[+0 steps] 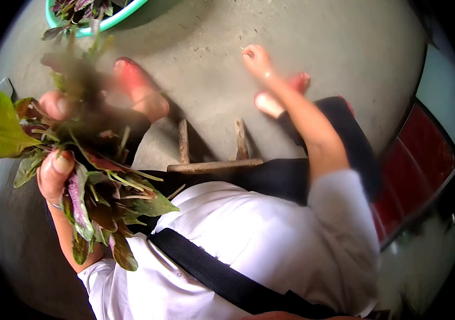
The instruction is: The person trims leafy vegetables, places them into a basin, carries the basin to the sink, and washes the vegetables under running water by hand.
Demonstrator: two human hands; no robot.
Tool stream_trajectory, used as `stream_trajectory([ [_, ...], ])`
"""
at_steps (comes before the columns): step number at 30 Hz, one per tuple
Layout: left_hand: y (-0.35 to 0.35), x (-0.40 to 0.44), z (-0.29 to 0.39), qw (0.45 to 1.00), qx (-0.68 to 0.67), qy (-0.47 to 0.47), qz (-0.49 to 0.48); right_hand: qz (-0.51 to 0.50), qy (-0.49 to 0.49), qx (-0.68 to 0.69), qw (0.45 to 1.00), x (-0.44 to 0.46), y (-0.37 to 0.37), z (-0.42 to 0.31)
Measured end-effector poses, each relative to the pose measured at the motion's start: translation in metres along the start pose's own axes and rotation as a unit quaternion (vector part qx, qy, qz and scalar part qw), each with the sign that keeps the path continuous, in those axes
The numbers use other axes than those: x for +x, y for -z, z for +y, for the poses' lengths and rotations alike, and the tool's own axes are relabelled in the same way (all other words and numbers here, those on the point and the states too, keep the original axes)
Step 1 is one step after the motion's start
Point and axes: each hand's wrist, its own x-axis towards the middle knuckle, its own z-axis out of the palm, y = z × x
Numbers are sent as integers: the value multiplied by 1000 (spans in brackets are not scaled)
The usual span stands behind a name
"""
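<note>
Your left hand (51,178) is curled around a loose bunch of green and purple broad leaves on thin stems (99,194), with two digits showing against the leaves and the other fingers hidden. The bunch sits out to your left, in front of the white short-sleeved shirt (227,229), and sprays past your grip on every side; its upper part is blurred, so you cannot tell how the stems lie there.

Your right hand (258,63) is well apart from it, over the grey concrete floor (211,32), fingers drawn in and fingertips close together. A tiny speck shows at the tips, but you cannot tell whether you have hold of anything.

The leaves look light and soft, so the bunch should flop and splay rather than hold a shape. The blades probably bruise or tear if you squeeze them; the thin pale stems look firmer and likely snap cleanly. Some surfaces shine, so they may be damp and slip a little. Your best hold is around the gathered stems, firm enough to stop strays dropping; for a single piece, pinch its stem.

More such leaves (86,9) lie in the round mint-green basin (118,22) beyond your left foot.
</note>
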Motion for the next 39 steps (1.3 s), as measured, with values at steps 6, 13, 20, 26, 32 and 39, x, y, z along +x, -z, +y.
stream_trajectory([
  [6, -15, 1, -14, 997, 1, -74, 37, -20, -42, -87, 995, -27, 0, 4],
  [13, -3, 0, -6, 997, 52, -30, 56, 37, -41, -89, 994, -40, -11, 8],
  [20, 1, 6, -5, 996, 52, -45, 51, 50, -29, -118, 991, -16, -6, 4],
  [26, -25, 13, 4, 995, 68, -25, 68, 110, -163, 146, 970, 25, 21, -44],
  [32, -11, 13, 10, 988, 138, -14, 74, 133, -168, 249, 944, 147, 59, -24],
  [39, -1, 13, 7, 979, 187, -6, 85, 219, -54, 224, 948, 225, 113, 4],
])
